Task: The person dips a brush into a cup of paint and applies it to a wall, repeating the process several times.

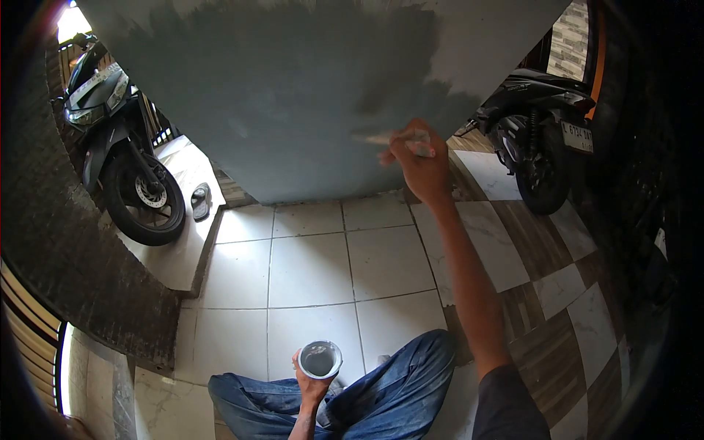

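My right hand (422, 158) is raised at the wall panel, its fingers closed around a paintbrush (375, 138). The brush points left, its bristle end at or close to the painted surface; motion blur hides whether it touches. Grey paint covers much of the panel (279, 110), with darker, uneven strokes near the top and right. Low between my knees, my left hand (312, 385) is wrapped around a small cup of grey paint (320, 359), held upright with its opening facing up.
I sit cross-legged in blue jeans (396, 385) on white floor tiles (308, 264). One motorcycle (125, 147) stands at the left, near a sandal (200, 202). Another motorcycle (539, 139) is parked at the right on patterned tiles. A dark wall (95, 286) curves along the left.
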Demonstrator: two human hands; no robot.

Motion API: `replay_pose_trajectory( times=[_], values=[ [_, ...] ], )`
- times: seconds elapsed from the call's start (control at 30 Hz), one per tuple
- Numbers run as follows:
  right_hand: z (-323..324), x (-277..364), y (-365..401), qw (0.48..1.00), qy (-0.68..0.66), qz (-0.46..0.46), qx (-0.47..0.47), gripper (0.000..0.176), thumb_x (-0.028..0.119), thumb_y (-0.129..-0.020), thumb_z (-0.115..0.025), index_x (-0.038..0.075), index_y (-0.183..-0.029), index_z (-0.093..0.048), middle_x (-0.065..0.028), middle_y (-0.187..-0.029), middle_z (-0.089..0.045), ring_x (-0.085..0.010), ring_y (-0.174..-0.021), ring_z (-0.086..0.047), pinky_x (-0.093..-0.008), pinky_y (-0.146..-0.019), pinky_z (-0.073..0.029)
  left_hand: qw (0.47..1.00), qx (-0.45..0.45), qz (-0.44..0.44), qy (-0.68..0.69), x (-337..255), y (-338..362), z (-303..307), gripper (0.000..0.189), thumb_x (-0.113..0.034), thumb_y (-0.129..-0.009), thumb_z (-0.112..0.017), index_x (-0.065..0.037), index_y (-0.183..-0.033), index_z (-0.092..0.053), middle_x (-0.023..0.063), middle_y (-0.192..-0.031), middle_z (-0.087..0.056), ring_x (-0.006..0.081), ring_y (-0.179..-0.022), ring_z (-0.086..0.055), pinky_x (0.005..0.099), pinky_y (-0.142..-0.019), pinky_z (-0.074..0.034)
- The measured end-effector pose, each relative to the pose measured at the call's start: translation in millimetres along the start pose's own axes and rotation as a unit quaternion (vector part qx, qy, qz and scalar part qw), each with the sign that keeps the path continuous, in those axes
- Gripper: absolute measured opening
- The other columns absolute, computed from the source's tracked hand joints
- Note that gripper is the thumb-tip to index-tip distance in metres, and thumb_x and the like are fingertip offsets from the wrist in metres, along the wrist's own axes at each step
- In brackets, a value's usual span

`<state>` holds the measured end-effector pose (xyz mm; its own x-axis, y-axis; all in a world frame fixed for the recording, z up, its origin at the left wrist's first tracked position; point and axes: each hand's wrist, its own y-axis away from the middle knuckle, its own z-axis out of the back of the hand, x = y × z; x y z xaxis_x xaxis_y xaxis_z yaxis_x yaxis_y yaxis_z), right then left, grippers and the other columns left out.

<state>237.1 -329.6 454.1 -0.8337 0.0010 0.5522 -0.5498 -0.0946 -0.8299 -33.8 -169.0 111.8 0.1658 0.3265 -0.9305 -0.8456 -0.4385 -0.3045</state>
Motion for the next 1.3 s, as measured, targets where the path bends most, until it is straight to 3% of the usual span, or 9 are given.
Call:
replay_pose_trajectory(
  times=[0.1,0.17,0.4,0.7,0.77,0.8,0.93,1.0,1.3],
  values=[
    [14.7,29.8,-37.8,0.952,0.168,0.253,-0.029,0.005,-0.003,-0.080,-0.060,-0.001,-0.080,-0.056,-0.0068,-0.075,-0.061,-0.0157,-0.065,-0.065,-0.0269,-0.060,-0.054,0.997,0.004,-0.033,-0.073,9.5,1.4,0.7,0.075,-0.014,-0.060,-0.085,-0.002,-0.120,-0.042,0.0117,-0.109,-0.053,0.0250,-0.099,-0.055,0.0354,-0.090,-0.042],
    [18.4,64.2,-55.4,0.968,-0.008,0.243,-0.063,0.005,-0.005,-0.082,-0.059,-0.001,-0.080,-0.056,-0.0084,-0.076,-0.065,-0.0167,-0.066,-0.066,-0.0266,-0.061,-0.055,0.998,0.001,-0.016,-0.059,7.4,2.1,1.0,0.073,-0.015,-0.060,-0.085,-0.002,-0.119,-0.044,0.0118,-0.110,-0.052,0.0254,-0.100,-0.055,0.0355,-0.090,-0.042],
    [2.4,57.3,-49.0,0.913,0.015,0.395,-0.096,0.013,-0.004,-0.079,-0.064,0.003,-0.089,-0.058,-0.0077,-0.086,-0.063,-0.0177,-0.071,-0.066,-0.0269,-0.063,-0.053,1.000,0.006,-0.001,-0.007,5.7,-4.8,-6.9,0.073,-0.015,-0.060,-0.085,-0.002,-0.119,-0.045,0.0112,-0.109,-0.052,0.0259,-0.099,-0.056,0.0346,-0.090,-0.043],
    [-53.9,-44.4,36.2,0.974,0.138,0.179,-0.013,0.016,-0.005,-0.075,-0.066,0.005,-0.085,-0.059,-0.0081,-0.086,-0.056,-0.0171,-0.077,-0.063,-0.0288,-0.064,-0.051,0.998,-0.006,-0.036,-0.049,11.3,-0.3,3.1,0.075,-0.015,-0.059,-0.086,-0.002,-0.120,-0.043,0.0131,-0.110,-0.052,0.0270,-0.099,-0.057,0.0354,-0.089,-0.043],
    [-54.3,-47.1,37.1,0.995,-0.004,-0.099,0.024,0.016,-0.005,-0.073,-0.068,0.004,-0.080,-0.056,-0.0077,-0.085,-0.054,-0.0157,-0.068,-0.061,-0.0275,-0.056,-0.050,1.000,-0.017,-0.012,-0.014,9.6,3.8,3.2,0.075,-0.015,-0.059,-0.086,-0.002,-0.120,-0.043,0.0129,-0.111,-0.052,0.0270,-0.099,-0.056,0.0356,-0.089,-0.043],
    [-52.6,-39.7,32.1,0.995,-0.005,-0.098,0.024,0.016,-0.005,-0.073,-0.068,0.004,-0.080,-0.056,-0.0077,-0.085,-0.054,-0.0157,-0.068,-0.061,-0.0275,-0.056,-0.050,0.999,-0.029,0.009,0.022,9.8,3.0,4.1,0.075,-0.014,-0.059,-0.086,-0.002,-0.120,-0.043,0.0126,-0.111,-0.051,0.0271,-0.099,-0.056,0.0357,-0.089,-0.043],
    [-27.2,18.2,-27.2,0.925,0.132,0.347,-0.085,0.008,-0.004,-0.080,-0.062,0.001,-0.084,-0.057,-0.0077,-0.074,-0.060,-0.0149,-0.062,-0.062,-0.0267,-0.058,-0.052,0.993,-0.021,-0.045,-0.103,5.6,-0.3,9.9,0.076,-0.014,-0.059,-0.086,-0.002,-0.121,-0.043,0.0122,-0.110,-0.051,0.0265,-0.099,-0.056,0.0353,-0.088,-0.044],
    [-26.6,61.7,-41.7,0.947,-0.046,0.304,-0.096,0.007,0.002,-0.087,-0.060,-0.003,-0.090,-0.057,-0.0093,-0.072,-0.063,-0.0151,-0.064,-0.064,-0.0261,-0.059,-0.052,0.999,-0.029,-0.005,-0.014,4.2,-4.3,8.0,0.077,-0.014,-0.059,-0.086,-0.002,-0.121,-0.042,0.0118,-0.110,-0.052,0.0258,-0.099,-0.057,0.0344,-0.088,-0.045],
    [-32.3,67.0,38.5,0.974,0.023,0.224,0.014,0.029,0.018,-0.091,-0.051,-0.009,-0.101,-0.059,-0.0135,-0.068,-0.065,-0.0179,-0.059,-0.063,-0.0256,-0.061,-0.051,0.999,-0.025,-0.021,0.007,-4.6,-17.7,15.0,0.075,-0.014,-0.060,-0.085,-0.002,-0.121,-0.043,0.0109,-0.108,-0.054,0.0264,-0.101,-0.055,0.0338,-0.091,-0.043]
  ],
)
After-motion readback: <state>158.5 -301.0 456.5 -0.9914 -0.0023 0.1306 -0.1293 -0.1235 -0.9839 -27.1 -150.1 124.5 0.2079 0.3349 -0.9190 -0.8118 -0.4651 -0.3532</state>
